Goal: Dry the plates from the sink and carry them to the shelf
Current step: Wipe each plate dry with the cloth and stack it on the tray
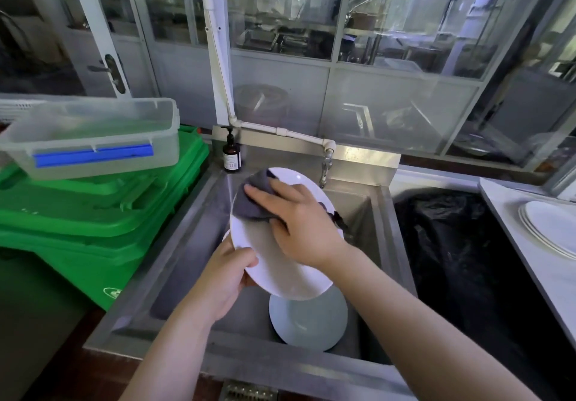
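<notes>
Head view: my left hand (226, 279) gripped the white plate (280, 263) by its lower-left rim, tilted above the steel sink (187, 244). My right hand (299, 223) pressed a grey cloth (252, 201) flat on its face. Another plate (308, 322) lay in the basin; stacked plates (551, 226) sat on the right counter (530, 263).

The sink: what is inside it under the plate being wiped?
A pale plate lies on the sink floor. The held plate covers its upper edge, so more plates may be hidden.
</notes>
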{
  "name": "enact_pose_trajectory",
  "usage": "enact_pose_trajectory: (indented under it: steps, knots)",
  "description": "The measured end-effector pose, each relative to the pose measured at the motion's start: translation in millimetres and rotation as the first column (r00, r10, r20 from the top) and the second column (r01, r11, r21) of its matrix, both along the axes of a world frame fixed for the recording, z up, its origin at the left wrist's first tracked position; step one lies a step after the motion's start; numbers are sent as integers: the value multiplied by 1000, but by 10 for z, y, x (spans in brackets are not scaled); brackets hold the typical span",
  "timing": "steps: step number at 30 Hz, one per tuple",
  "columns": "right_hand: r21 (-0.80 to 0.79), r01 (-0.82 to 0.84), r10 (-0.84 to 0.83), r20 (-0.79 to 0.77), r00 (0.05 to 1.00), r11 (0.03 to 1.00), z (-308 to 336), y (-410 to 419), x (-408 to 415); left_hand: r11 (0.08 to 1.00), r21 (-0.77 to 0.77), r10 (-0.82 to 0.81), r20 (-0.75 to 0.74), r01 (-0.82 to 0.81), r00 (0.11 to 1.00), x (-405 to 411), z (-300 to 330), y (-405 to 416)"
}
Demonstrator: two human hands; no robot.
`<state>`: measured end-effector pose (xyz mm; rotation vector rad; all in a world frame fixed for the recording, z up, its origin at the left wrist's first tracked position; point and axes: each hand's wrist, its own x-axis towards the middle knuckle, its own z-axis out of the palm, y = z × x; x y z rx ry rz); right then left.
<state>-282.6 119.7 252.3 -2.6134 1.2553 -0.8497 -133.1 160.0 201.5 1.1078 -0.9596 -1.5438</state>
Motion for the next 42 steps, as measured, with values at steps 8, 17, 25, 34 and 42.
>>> enact_pose_trajectory:
  steps: [8,17,25,34,42]
  knots:
    - [151,99,-97,-23,995,984,-329,-41,-365,997,63,44,-31,-42,999,-21,-195,50]
    - [309,429,-444,-25,896,849,-935,214,-1549,991,87,111,-98,-102,989,-319,-326,104]
    - [482,530,-359,-405,841,697,-1864,937,-2422,983,160,114,-115,-95,987,-712,-595,153]
    - [502,489,-396,-287,872,713,-2242,1254,-2542,972,228,80,-124,-50,989,-1120,-865,270]
    - [886,82,-780,354,516,456,-1723,1004,-2437,974,221,-19,-128,47,992,-1348,-813,104]
